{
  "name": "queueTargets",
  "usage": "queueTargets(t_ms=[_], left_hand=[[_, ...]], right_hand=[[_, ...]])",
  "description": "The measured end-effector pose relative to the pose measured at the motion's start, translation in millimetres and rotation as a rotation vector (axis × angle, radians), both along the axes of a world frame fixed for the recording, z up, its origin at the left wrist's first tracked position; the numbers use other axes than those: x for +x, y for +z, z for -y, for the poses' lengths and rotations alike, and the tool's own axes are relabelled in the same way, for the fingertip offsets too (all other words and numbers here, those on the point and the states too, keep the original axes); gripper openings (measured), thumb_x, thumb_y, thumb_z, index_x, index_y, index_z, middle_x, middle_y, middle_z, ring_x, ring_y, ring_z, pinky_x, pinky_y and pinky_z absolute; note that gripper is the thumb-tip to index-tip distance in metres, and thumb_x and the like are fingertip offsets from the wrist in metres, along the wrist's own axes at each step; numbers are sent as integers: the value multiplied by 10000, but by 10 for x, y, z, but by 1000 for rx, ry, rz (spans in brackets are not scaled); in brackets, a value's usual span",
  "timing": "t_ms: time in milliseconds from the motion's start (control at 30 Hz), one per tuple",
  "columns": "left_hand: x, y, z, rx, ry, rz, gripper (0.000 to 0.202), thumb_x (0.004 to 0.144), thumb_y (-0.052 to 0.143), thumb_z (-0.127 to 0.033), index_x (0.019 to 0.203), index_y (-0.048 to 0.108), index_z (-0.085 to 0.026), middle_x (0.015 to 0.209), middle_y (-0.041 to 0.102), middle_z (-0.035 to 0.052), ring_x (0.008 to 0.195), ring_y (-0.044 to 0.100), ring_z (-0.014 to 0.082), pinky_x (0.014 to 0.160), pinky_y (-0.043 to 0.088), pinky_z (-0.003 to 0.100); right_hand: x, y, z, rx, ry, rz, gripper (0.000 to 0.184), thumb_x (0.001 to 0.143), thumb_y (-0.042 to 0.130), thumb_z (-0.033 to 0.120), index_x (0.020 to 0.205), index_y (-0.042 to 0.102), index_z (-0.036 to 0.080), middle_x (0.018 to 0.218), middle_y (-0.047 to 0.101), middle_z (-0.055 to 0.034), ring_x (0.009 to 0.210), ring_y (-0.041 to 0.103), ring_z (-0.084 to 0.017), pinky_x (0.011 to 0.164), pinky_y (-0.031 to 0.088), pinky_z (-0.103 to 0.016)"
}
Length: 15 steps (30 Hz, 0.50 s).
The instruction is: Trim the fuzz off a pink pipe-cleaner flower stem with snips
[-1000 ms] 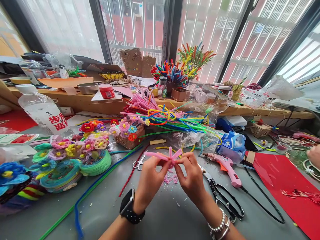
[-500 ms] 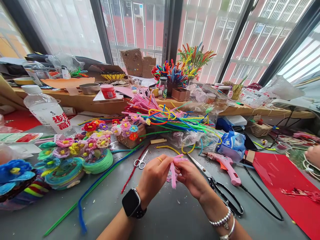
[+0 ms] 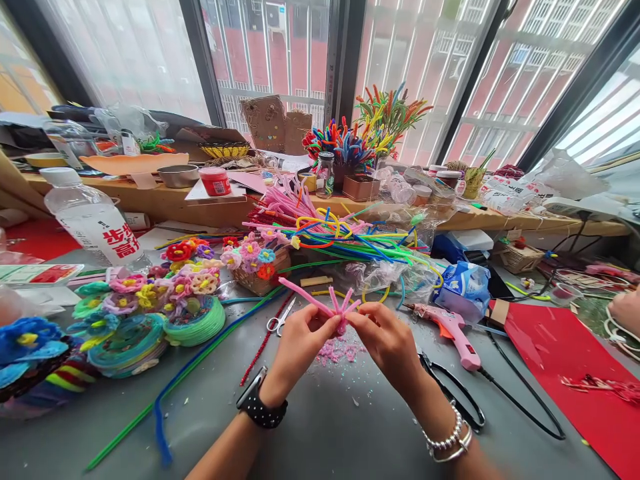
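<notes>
Several pink pipe cleaners (image 3: 320, 301), joined at one end and fanned out, are held between my two hands above the table. The thumb and fingers of my left hand (image 3: 300, 343) pinch the joined base. Fingertips of my right hand (image 3: 387, 340) are closed on the tip of one pink strand at the right. Below the hands lies a patch of pink bits (image 3: 340, 351). Small scissors (image 3: 280, 319) lie just left of my left hand. Large black-handled scissors (image 3: 457, 393) are partly hidden behind my right hand and forearm.
A pink glue gun (image 3: 453, 333) with a black cord lies at right, beside red paper (image 3: 565, 367). Pipe-cleaner flowers in baskets (image 3: 195, 323) and a water bottle (image 3: 95, 220) stand at left. Loose pipe cleaners (image 3: 320, 230) pile up behind. Another person's hand (image 3: 625, 312) shows at far right.
The pink strands have turned from hanging down to fanning upward. My left wrist has rotated, turning the watch face away. My right hand has risen slightly and now pinches a strand tip.
</notes>
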<state>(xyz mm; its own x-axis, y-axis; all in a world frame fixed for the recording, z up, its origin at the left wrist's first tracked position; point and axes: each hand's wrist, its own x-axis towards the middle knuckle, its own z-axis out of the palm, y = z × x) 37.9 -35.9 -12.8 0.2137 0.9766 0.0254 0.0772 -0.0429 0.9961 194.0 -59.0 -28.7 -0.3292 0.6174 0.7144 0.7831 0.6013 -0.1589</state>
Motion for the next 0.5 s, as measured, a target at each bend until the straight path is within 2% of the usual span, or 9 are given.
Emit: queueTargets(t_ms=[100,167,300,500], left_hand=[[1,-6,7,15,-16,-32,217,671,607,-337,683,586,-122,639,663,66,621,623,182,567,485,257],[1,-12,10,48,-15,-57,220,687,591,-338,696,585,-118,656,665,71,626,622,180,573,484,256],[4,-21,14,184,50,-129,213,701,578,-335,705,593,-124,669,665,62,625,620,172,578,478,249],[14,-10,23,249,44,-173,182,711,573,-308,710,605,-129,674,667,53,619,621,160,592,479,242]], right_hand=[[-11,-20,-5,13,18,35,224,843,415,114,975,582,184,827,579,-72,739,528,-157,637,425,-252],[-31,-11,-9,-40,38,-46,210,838,418,119,959,581,177,842,585,-74,785,533,-168,680,424,-264],[-83,53,-20,-358,53,-421,135,824,452,213,844,577,167,801,568,-48,677,523,-137,578,418,-229],[-122,43,-69,-822,115,-834,258,749,542,399,688,572,151,574,461,21,502,381,-87,440,297,-205]])
